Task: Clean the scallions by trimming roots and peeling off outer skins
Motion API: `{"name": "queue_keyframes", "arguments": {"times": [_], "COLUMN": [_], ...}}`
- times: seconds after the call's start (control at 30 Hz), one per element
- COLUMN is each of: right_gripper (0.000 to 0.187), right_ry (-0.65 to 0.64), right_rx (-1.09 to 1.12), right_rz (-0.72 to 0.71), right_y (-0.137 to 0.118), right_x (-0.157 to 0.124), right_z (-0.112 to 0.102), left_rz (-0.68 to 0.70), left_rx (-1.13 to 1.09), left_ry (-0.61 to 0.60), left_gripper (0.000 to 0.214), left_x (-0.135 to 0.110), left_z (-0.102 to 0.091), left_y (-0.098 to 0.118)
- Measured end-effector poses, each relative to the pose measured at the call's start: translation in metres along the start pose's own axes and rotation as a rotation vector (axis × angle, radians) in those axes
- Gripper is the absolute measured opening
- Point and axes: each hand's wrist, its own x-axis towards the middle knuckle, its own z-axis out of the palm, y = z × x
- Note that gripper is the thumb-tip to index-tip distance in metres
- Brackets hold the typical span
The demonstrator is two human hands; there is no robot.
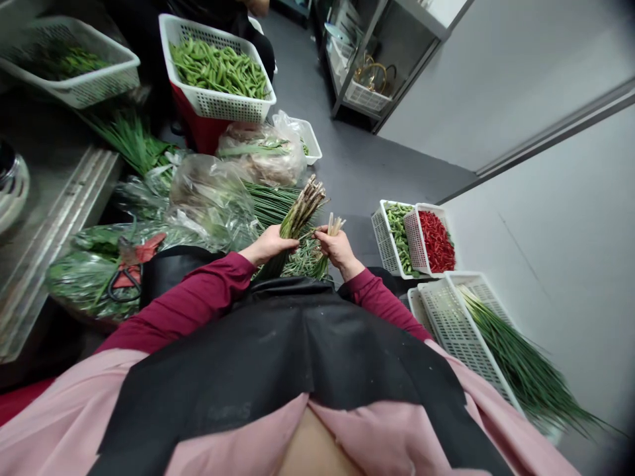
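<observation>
My left hand (270,244) is closed round a thick bundle of green chive stalks (300,211), whose pale cut ends point up and away. My right hand (336,246) pinches a smaller bunch of chive stalks (333,226) just to the right of the big bundle, the two hands almost touching. Below them more loose chives (302,261) lie over my lap, above a black apron (292,357). Both sleeves are dark red.
Clear bags of greens (213,195) and red-handled scissors (131,261) lie at left. A white basket of green pods (218,69) stands on a red stool. At right, baskets hold green chillies (397,231), red chillies (436,241) and long chives (516,357). A metal shelf (367,73) stands behind.
</observation>
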Motion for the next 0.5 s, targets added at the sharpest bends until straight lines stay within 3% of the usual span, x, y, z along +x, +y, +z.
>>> {"name": "queue_keyframes", "arguments": {"times": [0.17, 0.37, 0.5], "right_gripper": [0.03, 0.025, 0.024], "right_ry": [0.029, 0.123, 0.254], "right_rx": [-0.035, -0.274, -0.136], "right_rz": [-0.053, -0.168, -0.155], "right_y": [0.005, 0.011, 0.01], "right_x": [-0.003, -0.002, 0.004], "right_z": [0.003, 0.003, -0.002], "left_rz": [-0.004, -0.01, -0.047], "left_rx": [0.015, 0.003, 0.008], "left_ry": [0.015, -0.005, -0.026], "left_gripper": [0.024, 0.023, 0.022], "left_x": [0.002, 0.004, 0.002], "left_z": [-0.001, 0.001, 0.0], "left_y": [-0.005, -0.007, -0.005]}}
